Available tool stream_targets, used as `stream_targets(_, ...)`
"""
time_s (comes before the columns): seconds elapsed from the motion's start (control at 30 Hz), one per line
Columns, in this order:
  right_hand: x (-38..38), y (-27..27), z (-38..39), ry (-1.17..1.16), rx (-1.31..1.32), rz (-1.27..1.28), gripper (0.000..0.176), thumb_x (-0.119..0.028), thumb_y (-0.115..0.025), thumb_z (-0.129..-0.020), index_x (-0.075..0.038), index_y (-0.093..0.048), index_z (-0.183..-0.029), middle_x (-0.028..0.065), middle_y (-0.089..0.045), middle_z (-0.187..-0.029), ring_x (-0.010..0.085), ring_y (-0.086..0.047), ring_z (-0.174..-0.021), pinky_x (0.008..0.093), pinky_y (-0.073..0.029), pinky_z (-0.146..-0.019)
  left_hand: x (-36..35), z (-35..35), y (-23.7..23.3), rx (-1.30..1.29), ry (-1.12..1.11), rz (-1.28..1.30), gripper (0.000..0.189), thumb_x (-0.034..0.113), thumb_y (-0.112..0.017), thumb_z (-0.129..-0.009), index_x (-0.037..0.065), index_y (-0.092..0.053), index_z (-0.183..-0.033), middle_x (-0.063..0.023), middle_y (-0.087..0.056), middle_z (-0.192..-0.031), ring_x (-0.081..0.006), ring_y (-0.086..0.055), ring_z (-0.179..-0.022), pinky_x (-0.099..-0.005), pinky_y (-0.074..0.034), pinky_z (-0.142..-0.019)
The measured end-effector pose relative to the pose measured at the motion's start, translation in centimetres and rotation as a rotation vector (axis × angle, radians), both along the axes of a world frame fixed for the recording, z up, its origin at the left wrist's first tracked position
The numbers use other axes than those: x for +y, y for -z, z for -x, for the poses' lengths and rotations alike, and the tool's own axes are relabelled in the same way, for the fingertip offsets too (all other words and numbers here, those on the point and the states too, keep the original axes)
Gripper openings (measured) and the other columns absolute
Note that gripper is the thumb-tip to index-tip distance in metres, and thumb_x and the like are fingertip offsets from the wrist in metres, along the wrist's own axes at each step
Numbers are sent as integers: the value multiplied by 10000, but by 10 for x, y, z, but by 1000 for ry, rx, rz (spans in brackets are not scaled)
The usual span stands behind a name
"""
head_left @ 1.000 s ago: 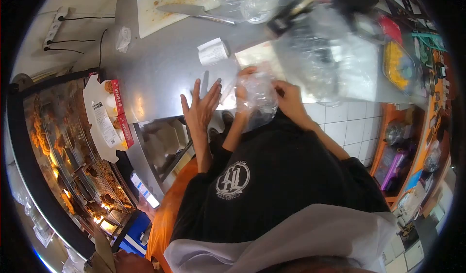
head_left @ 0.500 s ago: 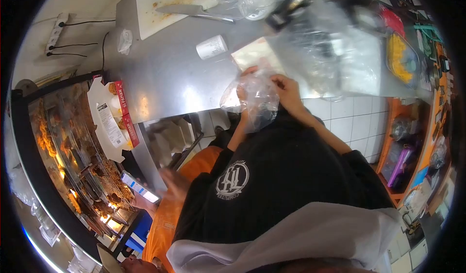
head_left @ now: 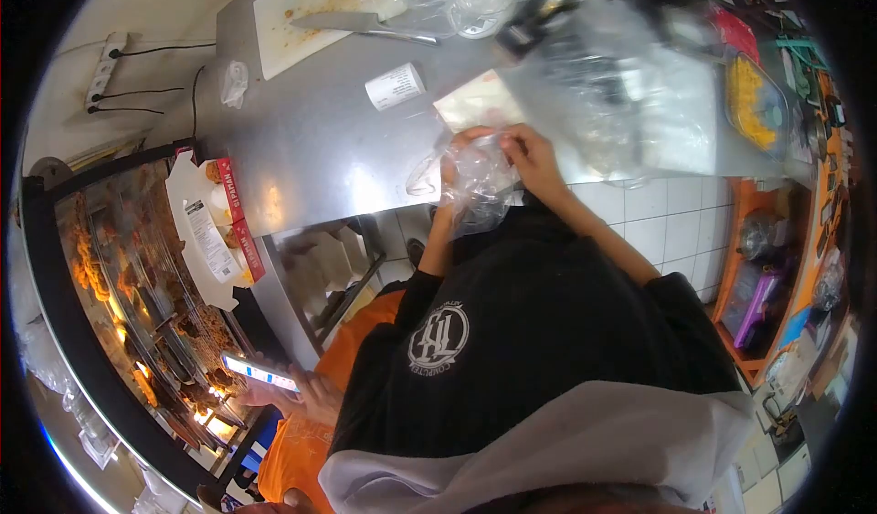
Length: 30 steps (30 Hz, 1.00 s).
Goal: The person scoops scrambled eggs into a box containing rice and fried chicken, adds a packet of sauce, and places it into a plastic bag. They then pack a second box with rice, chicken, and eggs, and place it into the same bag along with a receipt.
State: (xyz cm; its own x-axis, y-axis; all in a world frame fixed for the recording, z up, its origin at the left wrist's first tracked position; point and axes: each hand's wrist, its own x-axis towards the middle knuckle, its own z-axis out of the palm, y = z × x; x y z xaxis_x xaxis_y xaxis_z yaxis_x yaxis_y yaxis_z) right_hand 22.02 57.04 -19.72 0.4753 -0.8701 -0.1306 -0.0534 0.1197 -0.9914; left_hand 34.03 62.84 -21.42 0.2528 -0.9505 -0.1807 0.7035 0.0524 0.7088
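Observation:
A clear, crumpled plastic bag (head_left: 484, 180) hangs between my hands at the front edge of the steel table. My left hand (head_left: 464, 139) is partly covered by the bag, its fingers bent against the bag's upper part. With curled fingers, my right hand (head_left: 533, 155) pinches the bag's upper right side. Just beyond them lies a cream paper packet or sheet (head_left: 480, 99) with faint red print. A curled printed receipt (head_left: 395, 87) lies to its left. Clear plastic bags (head_left: 681, 116) spread over the table to the right.
A knife (head_left: 361, 23) rests on a stained cutting board (head_left: 277, 22). At left, an open carton (head_left: 208, 240) stands beside a lit glass cabinet (head_left: 137, 304) of fried food. Close on my left, a person in orange holds a phone (head_left: 258, 370). A yellow-filled container (head_left: 756, 103) is far right.
The bag has crumpled and drawn up slightly, and my right hand has come closer to my left. The co-worker's free hand has moved to the phone.

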Motion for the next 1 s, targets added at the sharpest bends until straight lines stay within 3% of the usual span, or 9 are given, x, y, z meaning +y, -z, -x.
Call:
stream_targets(0.07, 1, 1, 2, -6, -16, 11, 105, -80, -507, -846, 12, -502, -797, 21, -497, -623, 71, -467, -543, 217, -391, -497, 0, 0, -2, 106, 24, 42, 270, 50, -480, -766, -59, -492, -1013, -170, -575, -842, -203, -576, -676, -264, -495, -607)
stream_targets(0.37, 2, 2, 5, 18, -86, 13, 111, -76, -508, -846, 16, -487, -788, 27, -500, -639, 72, -475, -573, 215, -404, -530, 0, -4, 25, 11, 64, -85, 265, 111, -461, -797, -68, -495, -990, -157, -564, -779, -208, -573, -648, -270, -495, -598)
stream_targets(0.53, 3, 5, 3, 24, -99, 8, 111, -80, -516, -843, 16, -489, -793, 25, -500, -625, 72, -479, -572, 215, -405, -522, 3, -3, 12, -140, 25, -18, 292, 167, -391, -836, -69, -500, -969, -160, -559, -787, -216, -571, -643, -282, -500, -592)
stream_targets(0.67, 0, -2, 2, -39, 30, 31, 113, -83, -516, -844, 16, -492, -795, 27, -502, -619, 72, -482, -567, 213, -406, -517, -1, -4, 0, -46, 52, -60, 294, 172, -382, -843, -65, -501, -971, -156, -559, -781, -219, -575, -651, -281, -502, -590)
stream_targets(0.73, 0, -8, 1, -27, 33, 13, 114, -83, -513, -845, 15, -489, -794, 28, -503, -621, 72, -482, -566, 213, -406, -519, -1, -4, 0, -304, 54, -16, 144, 102, -489, -806, -2, -421, -735, -186, -488, -1020, -263, -562, -708, -379, -512, -611)
stream_targets(0.77, 0, -10, 0, -15, 35, -4, 115, -83, -511, -847, 14, -486, -792, 29, -504, -622, 73, -482, -566, 212, -407, -520, -1, -3, 1, -304, 53, -15, 144, 102, -489, -806, -2, -421, -735, -186, -488, -1020, -263, -562, -708, -379, -512, -611)
stream_targets(0.83, 3, -1, 3, 1, -13, 19, 118, -87, -510, -848, 13, -483, -792, 30, -503, -629, 72, -482, -569, 212, -408, -523, -2, -2, 3, 17, 36, 0, 245, 135, -426, -831, -52, -506, -967, -151, -569, -808, -204, -582, -665, -268, -501, -582)
stream_targets(1.0, 5, 6, 4, 31, -114, 32, 132, -103, -508, -854, 11, -477, -795, 30, -502, -648, 72, -479, -578, 211, -410, -531, -1, -2, 5, -211, 1, -3, 238, 124, -429, -823, -53, -507, -961, -155, -578, -800, -201, -583, -665, -266, -499, -588)
